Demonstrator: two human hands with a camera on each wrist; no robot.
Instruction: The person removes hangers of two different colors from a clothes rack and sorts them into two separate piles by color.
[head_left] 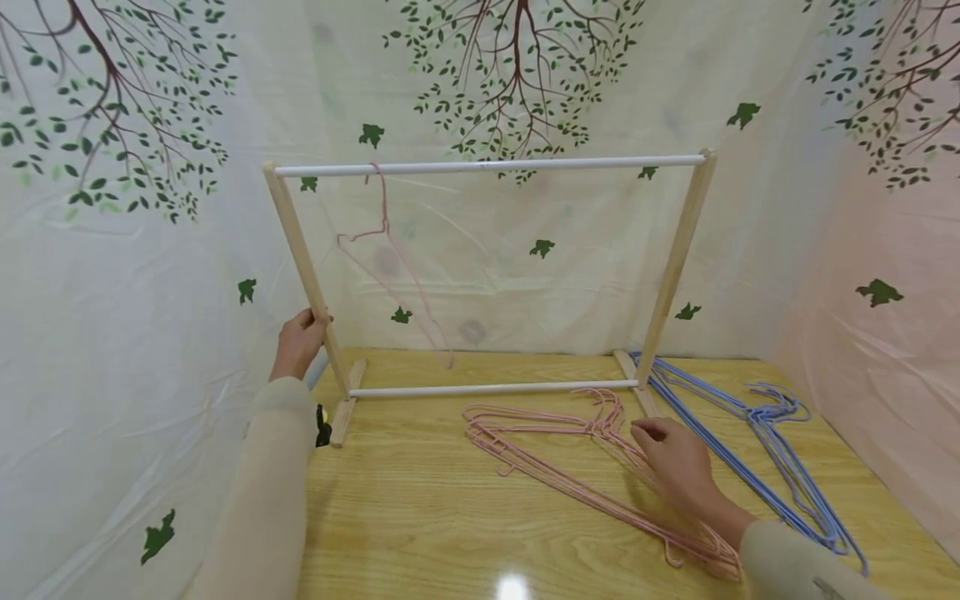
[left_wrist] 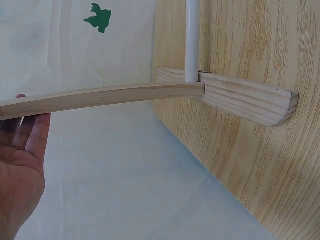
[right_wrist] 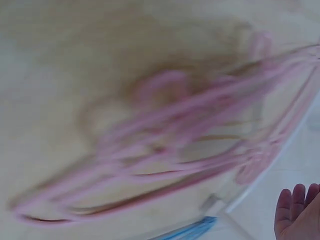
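A wooden clothes rack with white rails stands on the table. My left hand (head_left: 300, 343) grips its left post (head_left: 296, 237) partway up. In the left wrist view, the fingers (left_wrist: 37, 137) lie against that wooden post (left_wrist: 110, 98). One pink hanger (head_left: 386, 204) hangs by its hook from the top rail (head_left: 487, 166), left of the middle. On the table lies a pile of pink hangers (head_left: 566, 489), blurred in the right wrist view. Over the right part of this pile is my right hand (head_left: 678, 462), fingers loosely bent and holding nothing.
Several blue hangers (head_left: 767, 412) lie stacked on the table (head_left: 420, 508) at the right, by the rack's right foot (head_left: 645, 402). A small black object (head_left: 322, 427) sits beside the left foot (head_left: 342, 423). Pale sheets with leaf prints enclose the back and sides.
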